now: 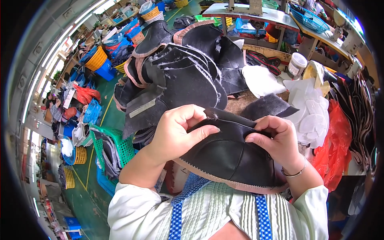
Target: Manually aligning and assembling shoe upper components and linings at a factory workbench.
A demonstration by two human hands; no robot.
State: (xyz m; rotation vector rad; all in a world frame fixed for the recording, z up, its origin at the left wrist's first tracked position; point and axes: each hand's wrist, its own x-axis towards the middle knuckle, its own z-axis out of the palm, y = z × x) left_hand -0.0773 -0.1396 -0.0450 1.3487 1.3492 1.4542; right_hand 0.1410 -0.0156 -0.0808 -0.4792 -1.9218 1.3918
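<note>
A black leather shoe upper (224, 156) with a pinkish zigzag-stitched lower edge is held up close to my body. My left hand (182, 126) pinches its top edge between thumb and fingers, beside a small tuft of dark fluff. Farther right along the same edge, my right hand (276, 134) grips it with the thumb in front and fingers curled behind. A seam runs down the middle of the upper. Just beyond it lies a dark fuzzy-lined piece (270, 107), and a heap of black uppers with grey fuzzy edges (188, 78) sits beyond my left hand.
White cut pieces (306, 112), a red plastic bag (334, 140) and hanging dark strips (356, 116) lie right. A white tub (297, 64) stands at the back. A green basket (124, 148) of pieces stands at left on the green floor (90, 176). Sewing tables (256, 16) stand beyond.
</note>
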